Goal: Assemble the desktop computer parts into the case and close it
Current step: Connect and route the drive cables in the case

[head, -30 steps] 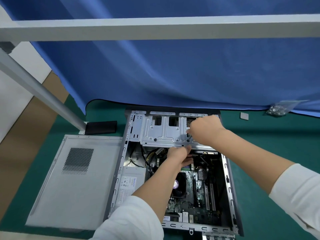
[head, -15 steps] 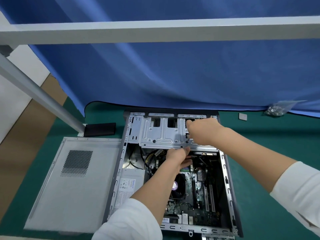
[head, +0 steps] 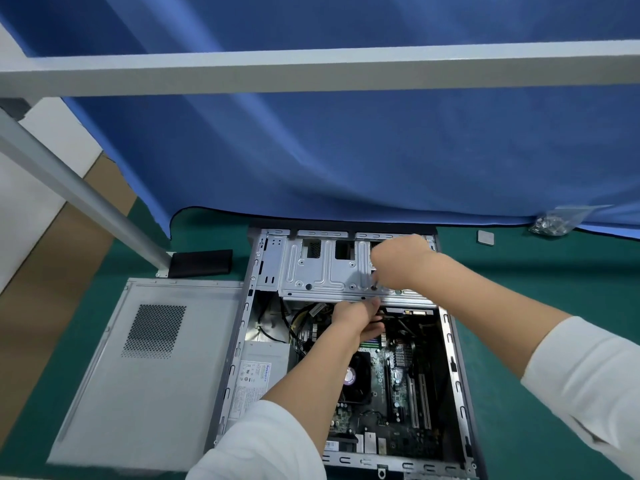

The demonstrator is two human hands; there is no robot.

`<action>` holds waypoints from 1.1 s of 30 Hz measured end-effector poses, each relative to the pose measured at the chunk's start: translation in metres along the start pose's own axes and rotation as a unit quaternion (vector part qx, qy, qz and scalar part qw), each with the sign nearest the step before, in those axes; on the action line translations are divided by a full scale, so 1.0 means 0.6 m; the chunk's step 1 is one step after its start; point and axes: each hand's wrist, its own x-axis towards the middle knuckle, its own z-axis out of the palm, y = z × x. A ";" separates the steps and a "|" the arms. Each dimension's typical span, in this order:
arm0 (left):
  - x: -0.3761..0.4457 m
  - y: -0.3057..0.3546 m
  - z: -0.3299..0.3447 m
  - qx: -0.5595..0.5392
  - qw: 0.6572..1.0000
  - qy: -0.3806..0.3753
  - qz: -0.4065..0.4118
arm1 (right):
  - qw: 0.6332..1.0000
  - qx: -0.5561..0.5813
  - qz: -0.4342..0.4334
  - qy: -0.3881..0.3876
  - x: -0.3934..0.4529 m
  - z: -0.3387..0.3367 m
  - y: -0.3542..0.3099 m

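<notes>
Open case [head: 453, 344] lies flat on the green counter [head: 554, 271], side panel [head: 145, 368] off beside it. Drive cage [head: 325, 271] step, I'd guess: right hand [head: 398, 263] fingers curled round a small tool, left hand [head: 358, 315] fingers under the cage edge, can't tell their grip. Next: seat it squarely.

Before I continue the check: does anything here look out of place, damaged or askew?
Nothing stands out. The side panel lies flat beside the open case, and both hands, left hand and right hand, work at the drive cage.
</notes>
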 end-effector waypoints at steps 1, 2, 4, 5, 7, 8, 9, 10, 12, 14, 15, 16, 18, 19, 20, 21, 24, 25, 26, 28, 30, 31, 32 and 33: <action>0.000 -0.001 0.000 0.002 1.000 -0.006 0.003 | 1.000 -0.003 -0.013 -0.005 -0.002 0.001 0.006; 0.000 -0.002 0.000 0.001 1.000 -0.009 0.006 | 1.000 -0.011 -0.024 0.003 -0.005 0.004 0.011; 0.000 -0.003 0.001 -0.001 1.000 -0.008 0.012 | 0.998 -0.027 -0.040 0.044 -0.011 0.011 0.013; 0.000 -0.003 0.002 0.000 1.000 -0.006 0.014 | 0.997 -0.029 -0.045 0.063 -0.012 0.014 0.013; -0.002 -0.003 0.004 0.004 1.000 -0.003 0.017 | 0.996 -0.021 -0.048 0.074 -0.009 0.018 0.012; -0.002 -0.004 0.004 0.006 1.000 -0.002 0.015 | 0.997 -0.010 -0.042 0.069 -0.006 0.018 0.011; -0.001 -0.005 0.003 0.007 1.000 -0.001 0.013 | 0.998 0.006 -0.031 0.059 -0.003 0.017 0.011; -0.001 -0.006 0.003 0.008 1.000 -0.001 0.011 | 0.998 0.028 -0.016 0.049 -0.001 0.015 0.009; 0.000 -0.005 0.002 0.009 1.000 -0.003 0.010 | 0.997 0.073 0.013 0.032 0.002 0.013 0.006; 0.000 -0.004 0.001 0.008 1.000 -0.005 0.010 | 0.993 0.108 0.039 0.023 0.004 0.011 0.002; -0.001 -0.003 0.001 0.008 1.000 -0.004 0.010 | 0.991 0.123 0.052 0.017 0.004 0.009 0.001; -0.003 -0.003 0.001 0.009 1.000 -0.002 0.008 | 0.988 0.139 0.064 0.009 0.003 0.007 -0.001; -0.007 0.000 0.002 0.010 1.000 0.008 0.002 | 0.982 0.169 0.089 -0.004 0.002 0.001 -0.007; -0.008 0.001 0.002 0.014 1.000 0.016 0.000 | 0.978 0.184 0.103 -0.010 0.000 -0.001 -0.009; -0.010 0.001 0.004 0.017 1.000 0.022 0.000 | 0.974 0.194 0.114 -0.016 -0.002 -0.004 -0.012; -0.012 0.001 0.005 0.017 0.999 0.028 0.000 | 0.973 0.197 0.122 -0.019 -0.003 -0.006 -0.015; -0.018 -0.002 0.002 0.004 1.000 0.022 0.005 | 0.981 0.156 0.112 -0.014 -0.012 -0.006 -0.025; -0.021 -0.004 0.000 -0.005 1.000 0.010 0.006 | 0.985 0.137 0.105 -0.010 -0.018 -0.004 -0.026; -0.025 -0.005 -0.004 -0.012 1.000 -0.004 0.008 | 0.987 0.121 0.101 -0.006 -0.023 -0.001 -0.026; -0.037 -0.001 -0.016 -0.023 0.999 -0.030 0.003 | 0.987 0.116 0.113 0.003 -0.033 0.008 -0.022; -0.054 0.009 -0.036 -0.036 0.998 -0.059 -0.008 | 0.975 0.166 0.140 0.041 -0.043 0.017 -0.016; -0.063 0.015 -0.049 -0.042 0.996 -0.079 -0.009 | 0.964 0.213 0.148 0.062 -0.046 0.022 -0.014; -0.073 0.022 -0.062 -0.042 0.994 -0.101 0.000 | 0.949 0.273 0.142 0.073 -0.050 0.026 -0.016; -0.081 0.029 -0.075 -0.041 0.992 -0.121 0.017 | 0.930 0.340 0.122 0.074 -0.055 0.029 -0.023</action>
